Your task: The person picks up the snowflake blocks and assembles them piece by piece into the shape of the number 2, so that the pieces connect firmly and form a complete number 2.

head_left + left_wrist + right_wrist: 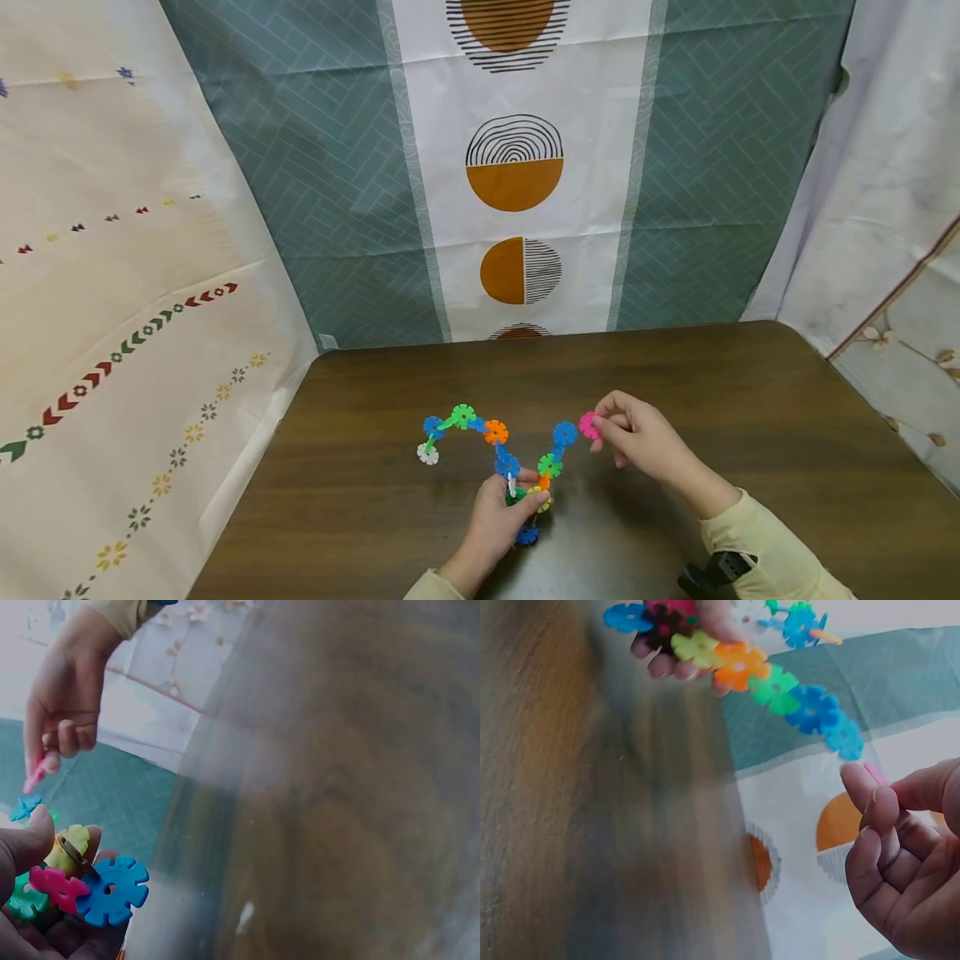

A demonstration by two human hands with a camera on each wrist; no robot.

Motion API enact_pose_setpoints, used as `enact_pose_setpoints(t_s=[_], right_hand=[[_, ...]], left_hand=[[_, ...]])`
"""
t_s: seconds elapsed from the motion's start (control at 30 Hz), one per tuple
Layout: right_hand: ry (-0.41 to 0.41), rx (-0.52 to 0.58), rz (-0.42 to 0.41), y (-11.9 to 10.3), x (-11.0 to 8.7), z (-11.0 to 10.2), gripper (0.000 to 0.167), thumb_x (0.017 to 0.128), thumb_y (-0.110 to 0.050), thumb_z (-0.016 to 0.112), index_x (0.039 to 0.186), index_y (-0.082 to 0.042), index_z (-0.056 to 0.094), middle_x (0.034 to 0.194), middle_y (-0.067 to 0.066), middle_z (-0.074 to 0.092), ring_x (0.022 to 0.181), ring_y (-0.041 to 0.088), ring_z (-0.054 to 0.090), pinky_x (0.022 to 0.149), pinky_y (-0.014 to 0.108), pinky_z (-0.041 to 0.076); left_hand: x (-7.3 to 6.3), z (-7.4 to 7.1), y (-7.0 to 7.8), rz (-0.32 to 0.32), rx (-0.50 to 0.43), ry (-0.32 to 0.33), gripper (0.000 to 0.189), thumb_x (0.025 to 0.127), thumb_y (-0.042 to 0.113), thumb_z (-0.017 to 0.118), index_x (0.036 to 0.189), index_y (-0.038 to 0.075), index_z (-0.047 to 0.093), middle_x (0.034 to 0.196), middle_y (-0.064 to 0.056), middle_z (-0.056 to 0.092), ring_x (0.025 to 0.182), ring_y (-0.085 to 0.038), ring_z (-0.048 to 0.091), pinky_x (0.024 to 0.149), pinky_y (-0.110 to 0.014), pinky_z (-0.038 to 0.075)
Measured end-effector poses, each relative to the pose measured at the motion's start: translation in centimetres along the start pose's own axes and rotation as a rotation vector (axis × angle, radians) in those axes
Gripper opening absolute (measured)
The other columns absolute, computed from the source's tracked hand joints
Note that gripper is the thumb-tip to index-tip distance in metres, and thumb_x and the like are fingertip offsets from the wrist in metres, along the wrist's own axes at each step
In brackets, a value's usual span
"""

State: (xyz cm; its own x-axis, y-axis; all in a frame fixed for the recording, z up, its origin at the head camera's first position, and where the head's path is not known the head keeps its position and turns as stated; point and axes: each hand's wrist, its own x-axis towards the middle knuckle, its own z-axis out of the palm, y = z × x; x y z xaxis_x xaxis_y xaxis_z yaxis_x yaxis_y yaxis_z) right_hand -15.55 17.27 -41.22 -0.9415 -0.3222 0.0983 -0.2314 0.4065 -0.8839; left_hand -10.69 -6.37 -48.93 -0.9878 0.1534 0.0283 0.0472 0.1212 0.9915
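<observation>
A branching chain of notched plastic discs (507, 465) in blue, green, orange, yellow, white and other colours is held above the table. My left hand (495, 512) grips it near its lower middle, thumb across the yellow disc (67, 847). One arm curves left to a white disc (427, 454); the other rises right to a blue disc (565, 433). A dark blue disc (527, 535) hangs below the left hand. My right hand (641, 433) pinches a pink disc (589, 426) between thumb and finger, close beside the right arm's blue end; in the head view a small gap shows.
A brown wooden table (360, 500) lies beneath both hands. Behind it hangs a green and white patterned cloth (337, 208), with pale printed cloths at the left (150, 333) and right (900, 250). A black device (720, 571) is strapped at the right wrist.
</observation>
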Motion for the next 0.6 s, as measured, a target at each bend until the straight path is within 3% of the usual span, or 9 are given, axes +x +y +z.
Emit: enact_pose_setpoints(t_s=[0.13, 0.23, 0.6], right_hand=[[0.026, 0.003, -0.007, -0.9, -0.2, 0.0, 0.023, 0.098, -0.021, 0.061, 0.113, -0.006, 0.053, 0.07, 0.002, 0.067, 0.05, 0.034, 0.053, 0.052, 0.034, 0.049], [0.04, -0.007, -0.026, -1.3, -0.1, 0.1, 0.025, 0.098, -0.021, 0.061, 0.118, -0.007, 0.055, 0.069, 0.001, 0.066, 0.048, 0.029, 0.052, 0.05, 0.032, 0.048], [0.07, -0.09, -0.029, -1.7, -0.1, 0.6, 0.015, 0.097, -0.015, 0.061, 0.109, -0.006, 0.064, 0.063, -0.002, 0.061, 0.042, 0.015, 0.045, 0.042, 0.027, 0.041]], left_hand=[[-0.1, 0.1, 0.2, 0.019, 0.037, 0.014, 0.022, 0.085, 0.008, 0.075, 0.103, -0.002, 0.069, 0.089, -0.012, 0.073, 0.076, -0.008, 0.064, 0.071, -0.021, 0.051], [-0.2, 0.1, 0.4, 0.042, 0.048, 0.014, 0.022, 0.083, 0.008, 0.077, 0.101, -0.002, 0.069, 0.088, -0.011, 0.074, 0.076, -0.009, 0.066, 0.071, -0.022, 0.051], [-0.5, 0.2, 0.8, 0.06, 0.128, -0.011, 0.024, 0.084, 0.014, 0.078, 0.102, 0.002, 0.069, 0.09, -0.005, 0.074, 0.076, -0.008, 0.066, 0.069, -0.023, 0.052]])
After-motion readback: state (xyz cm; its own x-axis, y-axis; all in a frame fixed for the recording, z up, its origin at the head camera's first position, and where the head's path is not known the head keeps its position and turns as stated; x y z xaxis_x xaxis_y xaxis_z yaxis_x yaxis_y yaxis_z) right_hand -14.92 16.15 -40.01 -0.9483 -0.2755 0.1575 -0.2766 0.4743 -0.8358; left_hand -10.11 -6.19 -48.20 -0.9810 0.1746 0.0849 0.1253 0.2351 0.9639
